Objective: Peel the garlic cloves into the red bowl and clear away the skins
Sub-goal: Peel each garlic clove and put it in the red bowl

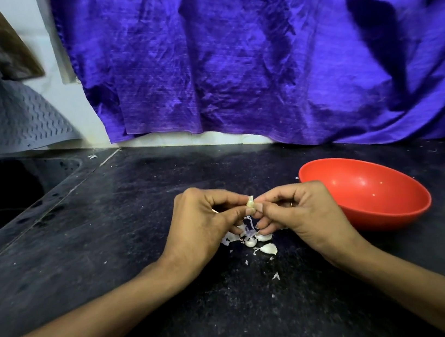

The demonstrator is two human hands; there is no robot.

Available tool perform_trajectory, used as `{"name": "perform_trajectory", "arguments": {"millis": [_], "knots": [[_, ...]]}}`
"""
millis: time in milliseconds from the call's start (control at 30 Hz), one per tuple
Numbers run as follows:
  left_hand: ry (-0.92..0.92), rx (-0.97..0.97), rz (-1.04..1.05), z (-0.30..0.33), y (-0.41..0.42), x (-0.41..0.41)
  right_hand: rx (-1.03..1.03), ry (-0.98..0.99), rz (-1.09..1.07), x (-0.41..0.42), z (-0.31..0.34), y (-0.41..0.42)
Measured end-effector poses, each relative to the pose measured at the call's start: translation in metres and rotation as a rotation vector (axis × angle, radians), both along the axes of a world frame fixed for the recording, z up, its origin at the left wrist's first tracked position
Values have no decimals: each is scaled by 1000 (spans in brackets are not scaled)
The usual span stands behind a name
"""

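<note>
Garlic clove pinched between both hands beside the red bowl

Garlic clove [250,203] held up off the counter [111,241], just left of the red bowl [368,193] and a little above the level of its near rim. Pinched from both sides: left hand [203,222] with thumb and forefinger closed on the clove's left side, remaining fingers [234,228] curled under; right hand [293,212] with thumb and forefinger tips closed on its right side, other fingers folded in toward the palm. Partly stripped, with a pale flap of skin standing up at the top and thin shreds hanging below it.

Left of the bowl and directly under the held clove, on the counter: a small heap of loose garlic cloves [266,247] mixed with white skins [232,237], some partly hidden by the hands. A few stray flakes [276,276] scattered nearer the body than the bowl.

Bowl upright on the dark speckled counter, touching or nearly touching the back of the right hand; inside, only a couple of tiny pale specks, whether skin or glare cannot tell.

Behind the bowl, hanging down to the counter's back edge: crumpled purple cloth [257,57]. Far left of the bowl: dark sink [4,193] sunk into the counter, and a grey ribbed mat [8,118] leaning against the wall above it.
</note>
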State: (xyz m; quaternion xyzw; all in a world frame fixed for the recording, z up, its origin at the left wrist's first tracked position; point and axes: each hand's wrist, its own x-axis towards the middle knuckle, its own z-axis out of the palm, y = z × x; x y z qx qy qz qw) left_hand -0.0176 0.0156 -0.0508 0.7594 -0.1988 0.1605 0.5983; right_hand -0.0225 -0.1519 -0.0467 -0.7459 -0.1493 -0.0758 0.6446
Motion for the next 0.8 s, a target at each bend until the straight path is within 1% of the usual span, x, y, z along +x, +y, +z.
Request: {"name": "perform_trajectory", "arguments": {"millis": [133, 467, 567, 800], "knots": [[20, 7, 3, 1, 0, 1, -27, -12, -7, 0, 1, -1], [73, 7, -76, 0, 2, 3, -37, -8, -28, 2, 2, -2], [101, -26, -78, -1, 1, 7, -36, -11, -22, 1, 3, -1], [199, -155, -155, -1, -2, 9, -38, -5, -21, 0, 5, -2]]}}
